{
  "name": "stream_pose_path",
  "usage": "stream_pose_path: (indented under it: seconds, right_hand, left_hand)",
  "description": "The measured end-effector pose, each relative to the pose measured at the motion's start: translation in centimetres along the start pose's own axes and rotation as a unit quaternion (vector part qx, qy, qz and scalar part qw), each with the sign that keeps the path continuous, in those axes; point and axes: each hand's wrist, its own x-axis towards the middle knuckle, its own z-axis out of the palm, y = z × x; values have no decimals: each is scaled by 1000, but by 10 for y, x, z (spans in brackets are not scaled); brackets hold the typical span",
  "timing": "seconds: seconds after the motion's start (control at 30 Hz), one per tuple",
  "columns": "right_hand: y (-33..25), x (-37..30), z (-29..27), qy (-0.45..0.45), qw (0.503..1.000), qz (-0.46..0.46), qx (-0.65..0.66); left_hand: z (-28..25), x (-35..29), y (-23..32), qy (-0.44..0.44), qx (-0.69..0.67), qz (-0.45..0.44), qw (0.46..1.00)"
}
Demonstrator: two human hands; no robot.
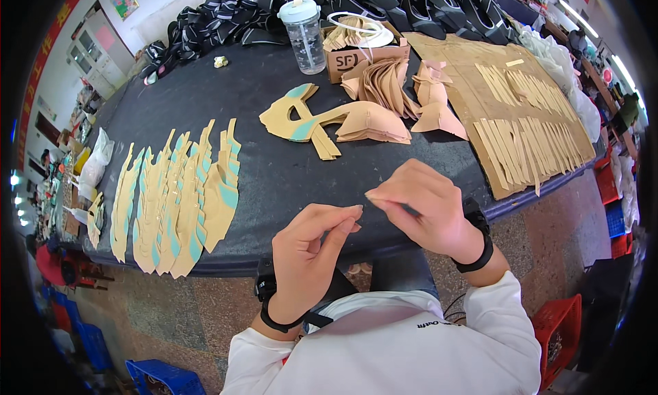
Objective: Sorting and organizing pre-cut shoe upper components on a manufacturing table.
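Observation:
Both my hands are raised above the near edge of the dark table, their fingertips a short gap apart. My left hand [308, 244] has thumb and forefinger pinched together. My right hand [428, 206] makes a similar pinch, its fingertips pointing at the left ones. Anything between the fingers is too small to make out. Beyond the hands lie flat tan cut pieces with teal patches [288, 124], beside a stack of pinkish-tan curved pieces [373, 126]. Overlapping rows of long tan-and-teal pieces [185, 210] spread out on the left.
A cardboard sheet [473, 55] on the right carries rows of thin tan strips [524, 148]. Behind the stacks stand a small cardboard box [341, 64] and a clear lidded bottle [306, 45]. Black shoe parts [240, 14] heap along the far edge. Crates [558, 340] stand on the floor.

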Motion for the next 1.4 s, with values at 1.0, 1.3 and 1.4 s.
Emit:
stream_pose_path:
  seconds: [1.0,1.3,1.4]
  right_hand:
    - [-3,-20,0,-15,818,298,491]
    - [-5,-14,6,-25,983,134,120]
    - [-7,-12,10,-10,999,46,-13]
  left_hand:
    - [4,-6,-5,3,-58,-18,998]
    - [4,-7,-12,-13,9,43,999]
    - [4,-8,-13,-10,14,46,999]
